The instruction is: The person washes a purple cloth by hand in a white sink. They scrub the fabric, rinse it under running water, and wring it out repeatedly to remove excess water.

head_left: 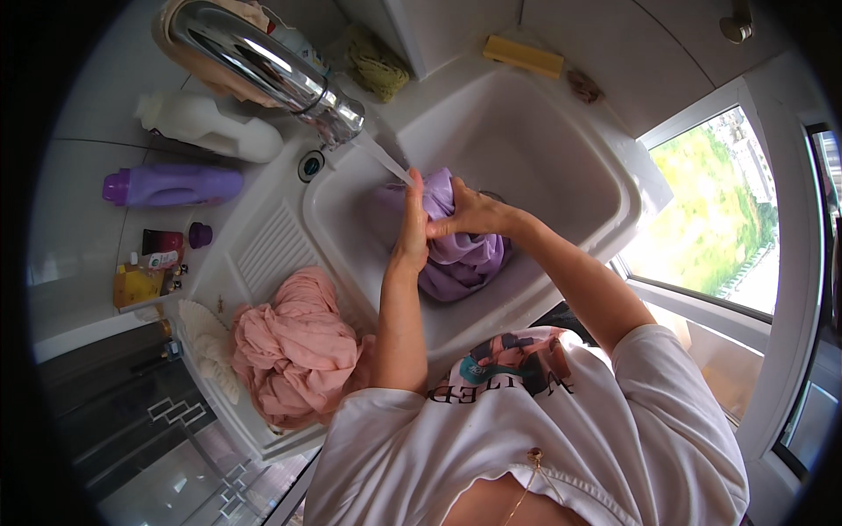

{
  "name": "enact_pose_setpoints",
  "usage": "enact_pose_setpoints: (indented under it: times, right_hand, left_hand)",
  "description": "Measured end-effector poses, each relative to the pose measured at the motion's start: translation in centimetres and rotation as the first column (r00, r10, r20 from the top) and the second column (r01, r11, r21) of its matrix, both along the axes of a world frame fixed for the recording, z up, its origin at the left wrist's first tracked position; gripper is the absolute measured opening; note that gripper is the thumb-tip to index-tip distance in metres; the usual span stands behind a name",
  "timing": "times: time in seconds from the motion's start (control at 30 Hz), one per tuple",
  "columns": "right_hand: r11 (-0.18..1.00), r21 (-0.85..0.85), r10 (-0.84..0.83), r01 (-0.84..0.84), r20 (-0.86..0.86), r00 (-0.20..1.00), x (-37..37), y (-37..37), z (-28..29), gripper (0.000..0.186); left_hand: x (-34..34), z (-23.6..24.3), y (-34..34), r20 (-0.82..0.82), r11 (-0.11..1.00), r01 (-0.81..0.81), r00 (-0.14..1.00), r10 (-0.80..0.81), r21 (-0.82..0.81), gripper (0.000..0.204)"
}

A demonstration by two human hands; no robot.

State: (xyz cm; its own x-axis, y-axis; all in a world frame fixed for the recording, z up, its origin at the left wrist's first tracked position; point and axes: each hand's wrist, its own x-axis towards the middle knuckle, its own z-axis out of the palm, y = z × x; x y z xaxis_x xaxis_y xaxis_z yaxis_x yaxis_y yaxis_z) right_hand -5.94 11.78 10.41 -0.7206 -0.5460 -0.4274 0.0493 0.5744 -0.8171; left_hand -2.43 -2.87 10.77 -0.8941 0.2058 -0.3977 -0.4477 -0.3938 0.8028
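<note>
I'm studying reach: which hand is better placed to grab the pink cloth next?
Probably the left hand; the pink cloth lies beside its forearm. The right hand is farther, on the purple cloth.

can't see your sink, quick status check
Left hand, right hand on crumpled lilac cloth. Cloth in white basin, curved chrome tap running. Heaped pink fabric aside, not blocking.

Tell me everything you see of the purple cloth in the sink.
The purple cloth is a soft-looking, plain lilac fabric, bunched into a loose heap with folds and a rounded lower bulge. It lies in the white sink, its upper part gathered at the hands: the right hand grips it, and the left hand lies against its left side. Water runs down toward its top, by the left fingertips. Its full shape is hidden.
</note>
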Motion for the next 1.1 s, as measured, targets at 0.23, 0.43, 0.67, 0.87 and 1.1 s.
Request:
enact_pose_setpoints:
  times: [0.23,0.43,0.67,0.87,1.1]
  right_hand:
    - [0.988,-0.036,-0.151,0.147,-0.121,0.981,1.7,0.8,-1.3,0.057]
    - [0.971,-0.074,-0.239,0.228,-0.358,0.902,3.4,0.3,-1.0,0.041]
    - [0.981,-0.143,0.012,-0.129,-0.626,0.78,6.0,0.1,1.7,0.041]
    - [0.964,-0.265,-0.121,-0.016,-0.494,0.861,5.0,1.9,1.4,0.044]
    - [0.637,-0.532,-0.654,0.558,0.009,0.756,3.4,-0.1,-0.5,0.055]
  left_hand:
    - [0.5,0.6,-0.6,0.106,0.771,0.311,0.947,-0.305,-0.557,0.086]
    - [0.8,-2.8,-1.4,0.298,0.998,-0.058,0.952,0.067,-0.039,0.088]
    - [1.8,-5.3,-1.9,0.235,0.87,-0.216,0.965,0.12,0.442,0.083]
    - [0.9,-8.7,-2.6,0.258,0.806,-0.301,0.947,0.19,0.51,0.063]
    - [-0.5,-6.6,0.5,0.141,0.775,-0.324,0.945,0.296,0.542,0.048]
